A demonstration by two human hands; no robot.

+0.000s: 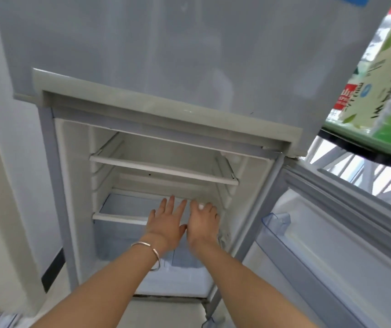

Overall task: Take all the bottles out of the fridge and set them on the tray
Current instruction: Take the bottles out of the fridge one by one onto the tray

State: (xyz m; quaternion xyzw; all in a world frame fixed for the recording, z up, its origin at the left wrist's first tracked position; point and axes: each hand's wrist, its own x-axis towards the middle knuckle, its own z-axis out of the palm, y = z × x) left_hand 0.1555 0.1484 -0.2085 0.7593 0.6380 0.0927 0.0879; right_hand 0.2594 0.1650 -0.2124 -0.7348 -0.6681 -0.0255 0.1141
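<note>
White plastic: the fridge (pixel 76 176) lower compartment stands open, its liner and both shelves bare as far as can be seen, so the reach goes deep to the back right corner where something remains.
Door: the fridge door (pixel 331 245) is swung wide to the right, which leaves both arms free to enter together; its clear door bin (pixel 276 222) looks empty.
Upper shelf: the upper shelf (pixel 163 170) holds nothing visible.
Lower shelf: the lower shelf (pixel 118 216) is the level both hands work at.
Left hand: the left hand (pixel 167 223) is flat, fingers spread and apart, palm down over the shelf, holding nothing; it seems placed to steady or to receive what the other hand draws out. A silver bangle (pixel 148 253) sits on that wrist.
Right hand: the right hand (pixel 204 223) is curled with fingers together around something small; a white cap (pixel 201 206) shows just above the knuckles, likely a bottle top, but the body is hidden, so I cannot tell how firm the hold is.
Bottles: apart from that cap, none show inside the fridge; cartons and bottles (pixel 365 91) stand blurred on the green tray (pixel 360 136) at upper right.
Tray position: it rests on a dark counter (pixel 355 153) beside the fridge, near enough for short carries.
Progress: probably the last bottle.
</note>
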